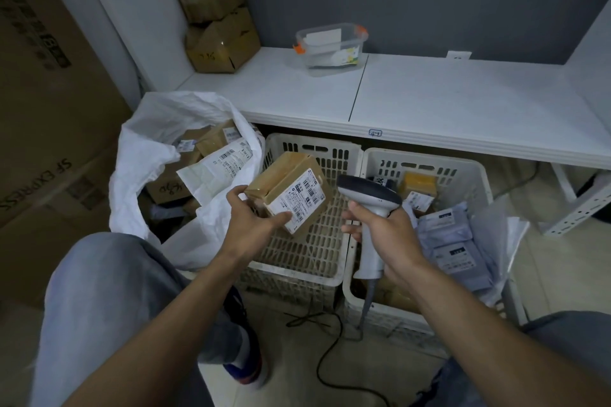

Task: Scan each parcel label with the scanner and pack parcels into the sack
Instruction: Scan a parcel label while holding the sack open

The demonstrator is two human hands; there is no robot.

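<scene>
well, seen from the head, a left basket [297, 274] and a right basket [413, 165], both white lattice, sit side by side under a white shelf [446, 99]; one clear tub [330, 46] stands on it at 12 o'clock. the left hand [251, 225] pinches one cardboard parcel [284, 178], label [299, 200] up, above the left basket. the right hand [386, 235] wraps round the handle of the scanner [370, 205], at the parcel's 3 o'clock. the right basket holds grey mailers [453, 241] and a small box [418, 183]. the open sack [142, 155] at 10 o'clock holds several parcels.

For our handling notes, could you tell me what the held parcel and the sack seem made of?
The parcel looks like matte brown cardboard, taped, with a printed paper label. The sack is probably woven plastic: white, faintly shiny, stiffly crumpled.
</scene>
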